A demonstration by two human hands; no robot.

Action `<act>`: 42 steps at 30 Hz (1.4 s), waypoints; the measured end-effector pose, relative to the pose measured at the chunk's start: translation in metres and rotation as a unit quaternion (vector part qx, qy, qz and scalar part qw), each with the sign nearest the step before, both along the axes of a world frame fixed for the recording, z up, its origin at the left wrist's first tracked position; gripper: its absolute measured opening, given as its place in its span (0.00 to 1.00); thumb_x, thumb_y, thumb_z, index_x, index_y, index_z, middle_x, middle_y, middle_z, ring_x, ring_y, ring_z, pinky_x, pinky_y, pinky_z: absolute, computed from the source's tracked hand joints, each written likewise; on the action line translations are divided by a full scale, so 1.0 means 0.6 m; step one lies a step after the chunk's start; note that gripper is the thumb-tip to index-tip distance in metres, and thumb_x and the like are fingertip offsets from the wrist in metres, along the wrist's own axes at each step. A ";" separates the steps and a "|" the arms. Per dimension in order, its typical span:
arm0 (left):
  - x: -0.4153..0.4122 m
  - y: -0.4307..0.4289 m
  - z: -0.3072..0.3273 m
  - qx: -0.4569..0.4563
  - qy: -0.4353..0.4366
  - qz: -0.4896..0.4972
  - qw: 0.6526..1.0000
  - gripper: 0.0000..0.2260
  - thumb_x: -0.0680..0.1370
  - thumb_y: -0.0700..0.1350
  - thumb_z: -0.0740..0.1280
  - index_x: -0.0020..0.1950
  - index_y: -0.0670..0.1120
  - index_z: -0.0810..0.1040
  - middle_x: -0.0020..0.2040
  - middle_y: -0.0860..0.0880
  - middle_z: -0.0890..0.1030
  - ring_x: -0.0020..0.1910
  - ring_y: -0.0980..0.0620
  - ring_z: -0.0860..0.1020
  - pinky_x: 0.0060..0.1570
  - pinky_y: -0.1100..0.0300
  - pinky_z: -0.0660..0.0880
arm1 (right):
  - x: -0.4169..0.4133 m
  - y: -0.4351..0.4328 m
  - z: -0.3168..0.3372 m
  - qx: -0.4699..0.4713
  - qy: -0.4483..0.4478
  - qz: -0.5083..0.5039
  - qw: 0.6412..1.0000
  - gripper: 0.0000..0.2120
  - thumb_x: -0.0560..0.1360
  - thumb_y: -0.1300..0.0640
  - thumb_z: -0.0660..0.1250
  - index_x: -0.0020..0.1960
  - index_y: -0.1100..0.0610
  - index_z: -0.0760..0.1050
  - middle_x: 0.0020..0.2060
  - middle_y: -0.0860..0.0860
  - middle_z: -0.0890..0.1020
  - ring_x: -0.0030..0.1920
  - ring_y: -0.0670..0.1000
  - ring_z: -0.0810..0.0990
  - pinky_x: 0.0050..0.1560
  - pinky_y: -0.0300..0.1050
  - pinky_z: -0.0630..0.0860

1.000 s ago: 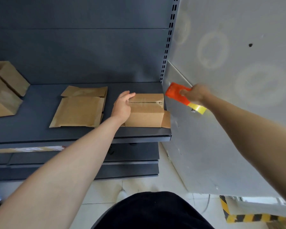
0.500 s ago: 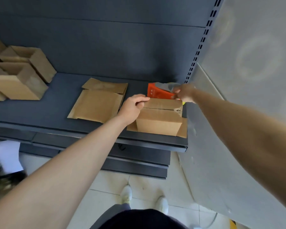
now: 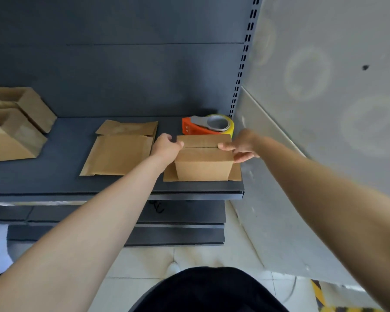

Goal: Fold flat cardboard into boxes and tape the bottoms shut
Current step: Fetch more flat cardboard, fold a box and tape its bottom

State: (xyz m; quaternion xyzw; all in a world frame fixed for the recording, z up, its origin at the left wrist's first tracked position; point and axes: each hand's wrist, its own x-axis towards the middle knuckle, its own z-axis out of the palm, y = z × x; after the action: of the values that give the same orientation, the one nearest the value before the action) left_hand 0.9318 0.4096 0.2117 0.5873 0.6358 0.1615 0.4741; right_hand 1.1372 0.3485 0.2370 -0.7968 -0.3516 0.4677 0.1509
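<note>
The box [image 3: 203, 164] stands on the shelf [image 3: 54, 183] with its closed flaps turned up, and the seam between the two flaps runs across its top from one hand to the other. The left hand [image 3: 166, 148] grips the left upper edge of the box with curled fingers. The right hand [image 3: 241, 146] pinches the right upper edge, with the thumb on top beside the seam and the fingers on the side wall. I cannot tell if tape already lies on the seam.

The tape dispenser [image 3: 208, 126] sits just behind the box. To take it, one hand must let go, and then the flaps may spring up and the seam may open, so the tape would go on crooked or wrinkled. The loose lower flaps [image 3: 234, 174] spread out under the box, near the front edge of the shelf. A strong pull toward the person could slide the box over this edge. The flat cardboard [image 3: 119, 154] lies just left of the box, and a sideways push could move it.
</note>
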 end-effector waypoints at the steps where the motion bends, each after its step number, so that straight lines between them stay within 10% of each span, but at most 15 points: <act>1: 0.001 0.002 0.000 -0.020 -0.002 0.017 1.000 0.20 0.78 0.47 0.66 0.67 0.42 0.71 0.63 0.44 0.76 0.60 0.44 0.75 0.61 0.47 0.74 | -0.005 -0.004 -0.003 0.014 0.030 -0.025 0.999 0.20 0.68 0.48 0.74 0.47 0.63 0.74 0.44 0.58 0.82 0.37 0.52 0.83 0.37 0.40 0.82; 7: 0.001 -0.011 0.003 -0.032 -0.069 0.083 0.994 0.11 0.79 0.44 0.65 0.36 0.48 0.72 0.43 0.47 0.78 0.54 0.43 0.79 0.57 0.47 0.77 | -0.026 -0.018 0.010 0.040 0.064 -0.081 0.994 0.11 0.75 0.57 0.70 0.43 0.64 0.71 0.40 0.56 0.80 0.34 0.51 0.80 0.27 0.39 0.77; 11: 0.004 -0.025 0.015 -0.045 -0.080 0.104 0.990 0.05 0.79 0.43 0.65 0.52 0.44 0.79 0.52 0.46 0.78 0.56 0.45 0.77 0.59 0.50 0.76 | -0.031 -0.031 0.033 -0.007 0.081 -0.065 0.995 0.15 0.78 0.59 0.65 0.61 0.68 0.72 0.56 0.64 0.79 0.48 0.57 0.81 0.42 0.45 0.79; 18: -0.016 -0.004 0.057 -0.059 -0.200 0.167 0.964 0.33 0.68 0.60 0.72 0.65 0.43 0.70 0.58 0.47 0.78 0.55 0.45 0.78 0.57 0.47 0.75 | -0.048 -0.020 0.109 -0.010 0.090 -0.092 0.992 0.34 0.78 0.35 0.55 0.66 0.65 0.67 0.51 0.67 0.81 0.43 0.62 0.85 0.40 0.53 0.83; 24: -0.026 -0.010 0.062 -0.027 -0.231 0.118 0.965 0.04 0.65 0.40 0.64 0.38 0.45 0.70 0.39 0.46 0.71 0.38 0.46 0.69 0.40 0.56 0.66 | -0.072 -0.008 0.135 0.004 0.017 -0.038 0.999 0.15 0.80 0.53 0.63 0.58 0.64 0.72 0.46 0.59 0.81 0.44 0.57 0.83 0.47 0.49 0.82; 28: -0.046 -0.013 0.018 -0.020 -0.172 0.032 0.984 0.34 0.70 0.29 0.63 0.75 0.46 0.63 0.67 0.49 0.72 0.62 0.46 0.73 0.60 0.52 0.72 | -0.073 -0.013 0.099 -0.018 -0.020 0.017 1.000 0.17 0.76 0.68 0.66 0.64 0.66 0.70 0.51 0.59 0.77 0.49 0.55 0.77 0.60 0.49 0.75; 32: -0.061 -0.027 -0.013 0.049 -0.095 -0.004 0.994 0.31 0.71 0.27 0.65 0.72 0.46 0.67 0.60 0.49 0.74 0.57 0.49 0.74 0.53 0.55 0.76 | -0.076 -0.032 0.052 -0.046 0.103 -0.030 0.993 0.15 0.76 0.69 0.64 0.61 0.60 0.68 0.49 0.56 0.76 0.51 0.54 0.75 0.60 0.47 0.71; 38: -0.070 -0.032 -0.026 0.049 -0.058 -0.042 0.996 0.23 0.70 0.35 0.70 0.61 0.47 0.69 0.59 0.48 0.74 0.57 0.49 0.74 0.55 0.53 0.74 | -0.062 -0.034 0.030 0.009 0.262 -0.171 0.950 0.29 0.70 0.47 0.74 0.62 0.60 0.68 0.56 0.56 0.78 0.55 0.56 0.79 0.50 0.53 0.78; 42: -0.055 -0.032 -0.005 -0.061 -0.187 0.060 0.979 0.36 0.64 0.58 0.74 0.68 0.50 0.65 0.63 0.49 0.74 0.62 0.46 0.73 0.63 0.45 0.70 | -0.066 -0.025 0.029 0.057 0.246 -0.230 0.940 0.36 0.67 0.35 0.71 0.64 0.56 0.65 0.59 0.54 0.74 0.57 0.57 0.76 0.53 0.51 0.74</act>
State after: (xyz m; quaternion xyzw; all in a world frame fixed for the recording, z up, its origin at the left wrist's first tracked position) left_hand 0.8990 0.3906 0.2084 0.4774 0.5788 0.2576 0.6089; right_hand 1.0978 0.3334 0.2546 -0.7062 -0.1368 0.5810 0.3808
